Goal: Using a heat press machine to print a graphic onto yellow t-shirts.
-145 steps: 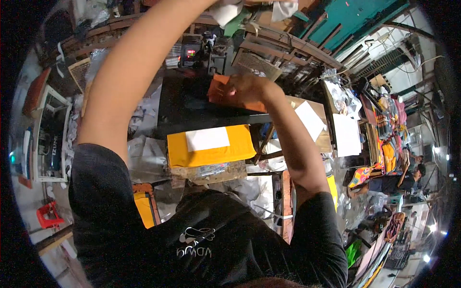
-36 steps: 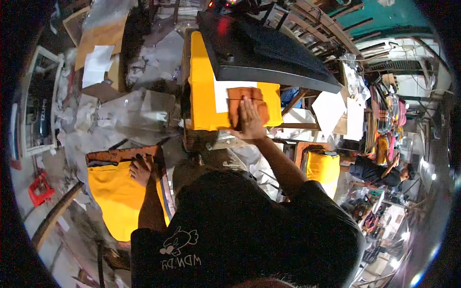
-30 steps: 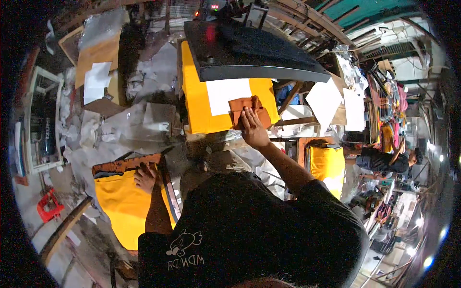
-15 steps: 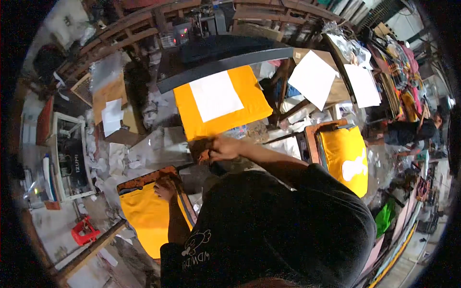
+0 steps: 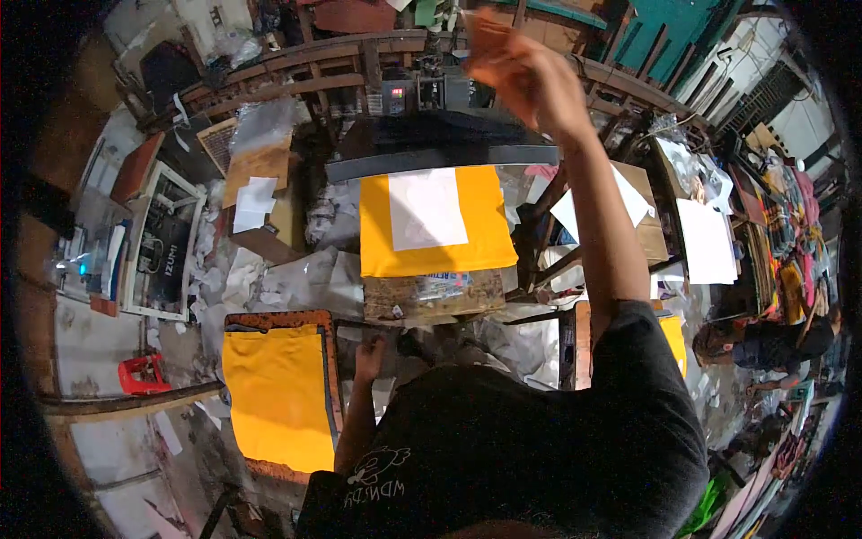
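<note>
My right hand (image 5: 558,94) is raised high beyond the black press plate (image 5: 440,160), its fingers closed on an orange-brown cloth-like piece (image 5: 496,58) blurred by motion. Below the plate, a yellow cloth (image 5: 485,242) lies spread flat with a white sheet (image 5: 429,216) on top. My left hand (image 5: 368,357) hangs low, just right of the left rusty-edged board (image 5: 329,359) that bears another yellow cloth (image 5: 274,386). Its fingers are too small and dim to make out. A third yellow cloth (image 5: 673,341) shows only partly, behind my right arm.
White sheets (image 5: 705,238) lie on boards at the right, and more papers (image 5: 255,202) on a carton at the left. A red plastic stool (image 5: 142,375) stands on the littered floor. Piled coloured fabrics (image 5: 790,225) and another person (image 5: 768,341) are at the far right.
My right hand has swung up and away with the orange-brown piece, from the middle yellow cloth's near edge. My left hand has left the left yellow cloth. The view has shifted.
</note>
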A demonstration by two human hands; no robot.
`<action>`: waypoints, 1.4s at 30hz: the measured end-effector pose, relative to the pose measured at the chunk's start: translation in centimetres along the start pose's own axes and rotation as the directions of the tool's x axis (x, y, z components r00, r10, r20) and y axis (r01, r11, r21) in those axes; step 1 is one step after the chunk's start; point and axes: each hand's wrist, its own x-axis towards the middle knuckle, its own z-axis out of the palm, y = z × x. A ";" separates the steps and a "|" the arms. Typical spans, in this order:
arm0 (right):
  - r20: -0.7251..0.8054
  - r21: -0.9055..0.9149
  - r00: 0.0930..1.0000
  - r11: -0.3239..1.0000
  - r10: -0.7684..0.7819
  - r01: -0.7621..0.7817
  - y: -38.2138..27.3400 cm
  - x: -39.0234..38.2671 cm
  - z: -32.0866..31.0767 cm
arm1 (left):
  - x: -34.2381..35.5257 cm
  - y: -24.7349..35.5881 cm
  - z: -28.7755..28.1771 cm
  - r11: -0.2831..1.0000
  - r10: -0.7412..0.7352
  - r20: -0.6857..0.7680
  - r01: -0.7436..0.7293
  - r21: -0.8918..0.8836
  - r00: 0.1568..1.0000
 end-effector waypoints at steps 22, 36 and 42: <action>-0.261 0.137 0.348 0.391 0.901 -0.910 27.0 -34.0 0.1 | 12.6 -2.3 18.0 0.325 0.417 -0.441 0.322 0.889 0.795; -0.218 -0.180 0.662 0.637 0.717 -0.750 25.8 -36.7 -1.3 | 9.4 -1.1 21.3 0.118 0.722 -0.014 -0.102 0.988 0.691; -0.220 0.570 0.569 0.578 0.792 -0.584 9.5 -38.0 -4.4 | 3.0 -1.4 26.4 0.141 0.635 0.383 -0.588 0.796 0.671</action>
